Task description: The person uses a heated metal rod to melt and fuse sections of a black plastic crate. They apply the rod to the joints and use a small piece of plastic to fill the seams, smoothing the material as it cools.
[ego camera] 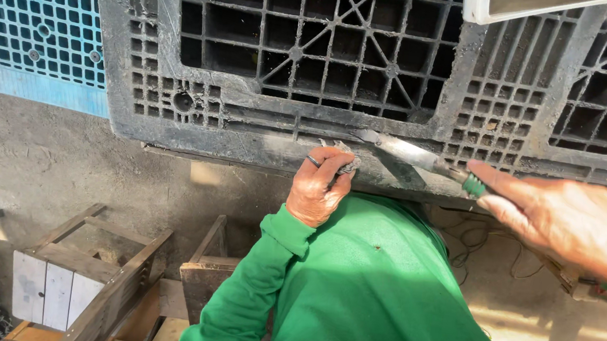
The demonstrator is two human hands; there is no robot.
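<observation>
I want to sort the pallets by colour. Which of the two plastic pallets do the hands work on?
The black pallet, touched by the left hand; the blue pallet stands apart, untouched.

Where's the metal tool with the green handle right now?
In the head view, right of centre: the metal tool lies along the black plastic pallet's lower edge, its green handle in the right hand, tip near the left hand.

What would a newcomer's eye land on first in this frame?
Probably the big dirty black plastic pallet filling the upper frame. At its lower edge the left hand presses a small grey piece, while the right hand holds a green-handled metal tool against it. A blue pallet stands at upper left, a wooden stool lower left.
</observation>
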